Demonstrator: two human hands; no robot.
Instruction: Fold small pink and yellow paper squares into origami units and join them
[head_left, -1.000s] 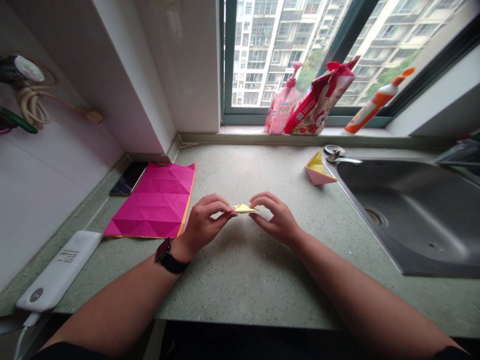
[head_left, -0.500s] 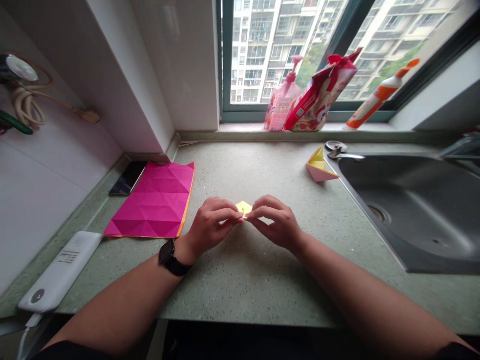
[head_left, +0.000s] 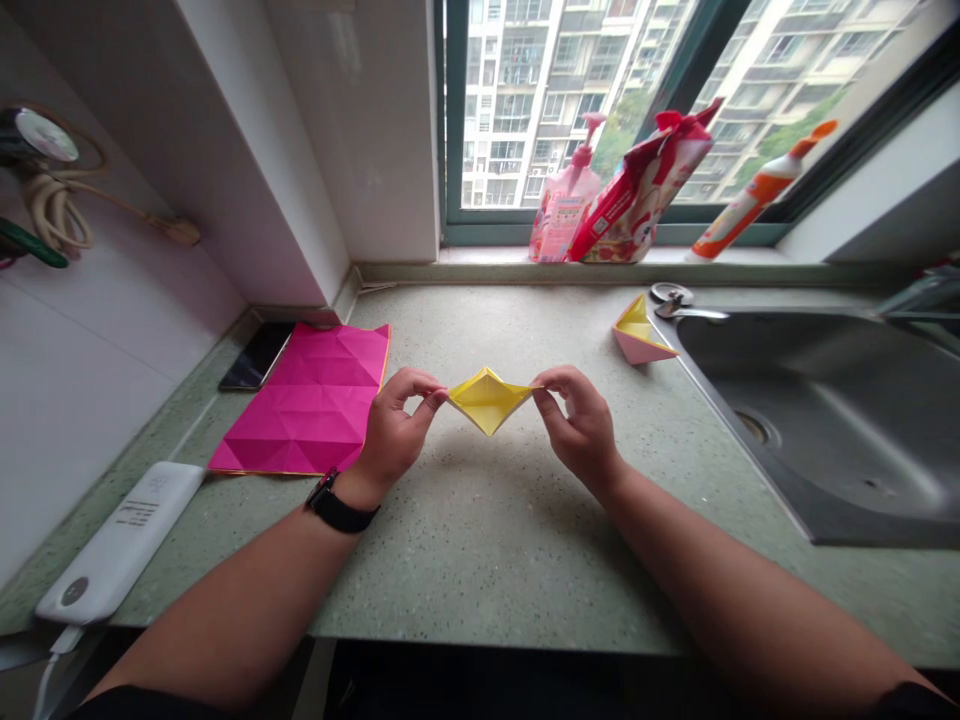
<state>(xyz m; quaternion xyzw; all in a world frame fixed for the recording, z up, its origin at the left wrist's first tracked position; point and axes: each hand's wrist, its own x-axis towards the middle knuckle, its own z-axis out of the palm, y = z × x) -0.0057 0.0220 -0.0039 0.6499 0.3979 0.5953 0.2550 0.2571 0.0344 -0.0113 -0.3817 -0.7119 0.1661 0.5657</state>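
Note:
Between my two hands is a yellow folded paper boat, spread wide with a raised peak in its middle. My left hand pinches its left tip between thumb and fingers. The right tip is pinched the same way by my right hand. A second paper boat, pink outside and yellow inside, stands on the counter by the sink. Left of my left hand lies a stack of creased paper sheets, magenta on top with orange edges showing.
The speckled counter carries a phone and a white power bank at the left. A metal sink is on the right. A pump bottle, a red bag and an orange-white bottle line the windowsill.
My hands have moved apart, pulling the tips of the yellow paper outward. The small, mostly covered piece now shows as an opened, wide boat shape.

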